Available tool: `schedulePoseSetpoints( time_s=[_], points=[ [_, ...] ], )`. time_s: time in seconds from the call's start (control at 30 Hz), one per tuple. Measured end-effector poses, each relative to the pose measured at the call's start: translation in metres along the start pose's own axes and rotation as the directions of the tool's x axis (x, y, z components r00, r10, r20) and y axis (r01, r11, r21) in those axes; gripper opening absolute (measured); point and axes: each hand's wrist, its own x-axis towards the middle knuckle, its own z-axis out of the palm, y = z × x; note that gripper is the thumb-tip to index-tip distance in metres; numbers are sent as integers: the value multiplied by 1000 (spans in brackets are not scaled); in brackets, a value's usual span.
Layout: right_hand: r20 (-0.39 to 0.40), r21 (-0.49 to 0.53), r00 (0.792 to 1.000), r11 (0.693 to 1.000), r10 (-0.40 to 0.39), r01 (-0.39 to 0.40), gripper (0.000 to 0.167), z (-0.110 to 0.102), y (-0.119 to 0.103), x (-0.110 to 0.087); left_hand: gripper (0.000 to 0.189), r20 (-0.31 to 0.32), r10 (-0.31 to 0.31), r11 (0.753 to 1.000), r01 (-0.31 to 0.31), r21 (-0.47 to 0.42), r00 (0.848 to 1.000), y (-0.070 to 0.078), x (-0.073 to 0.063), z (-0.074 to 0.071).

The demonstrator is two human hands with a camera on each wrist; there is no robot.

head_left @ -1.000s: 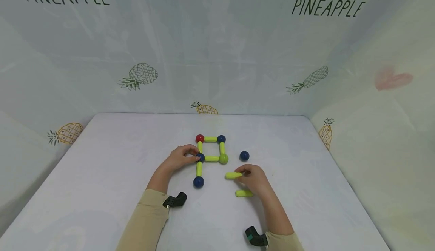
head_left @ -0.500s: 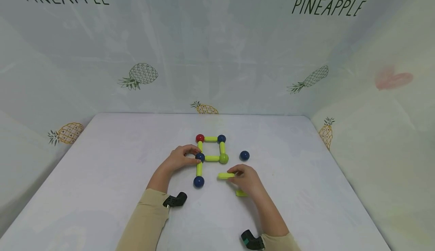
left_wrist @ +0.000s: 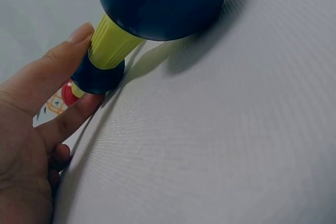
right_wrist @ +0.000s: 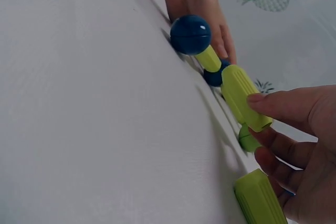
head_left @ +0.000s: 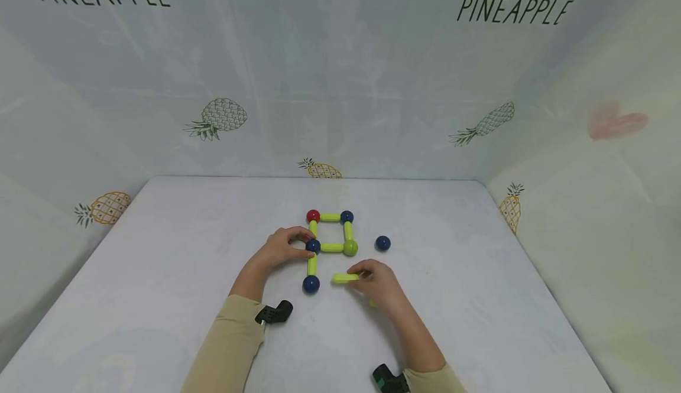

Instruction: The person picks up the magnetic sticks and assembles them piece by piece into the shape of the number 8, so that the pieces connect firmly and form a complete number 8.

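On the white table lies a frame of yellow-green building rods joined by balls. My left hand (head_left: 281, 246) pinches the blue ball (head_left: 313, 246) at the frame's near left corner between thumb and fingers. From that ball a rod (head_left: 311, 265) runs toward me to another blue ball (head_left: 311, 285). My right hand (head_left: 378, 282) pinches a loose yellow-green rod (head_left: 343, 278) by its right end. The rod's free end points left, toward the nearest blue ball. A green ball (head_left: 350, 247) forms the near right corner; red (head_left: 313, 216) and blue (head_left: 347, 217) balls form the far ones.
A loose blue ball (head_left: 383, 243) sits right of the frame. Another yellow-green rod (right_wrist: 261, 198) lies on the table (head_left: 479, 298), mostly hidden under the right hand in the head view. A pineapple-print cloth (head_left: 399, 85) hangs behind the table.
My right hand has carried its rod left and slightly toward me, and now covers most of the other loose rod. The left hand stays on its blue ball.
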Motion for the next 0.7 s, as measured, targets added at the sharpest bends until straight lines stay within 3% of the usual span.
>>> schedulePoseSetpoints(
  time_s=[0.4, 0.7],
  points=[
    [22, 13, 999, 999, -31, 31, 17, 11, 0, 0, 40, 6, -1, 1000, 1, -8, 1000, -3, 1, 0],
    [49, 7, 997, 998, -64, 64, 18, 16, -1, -1, 38, 9, 32, 999, -32, -6, 999, -2, 1, -1]
  ],
)
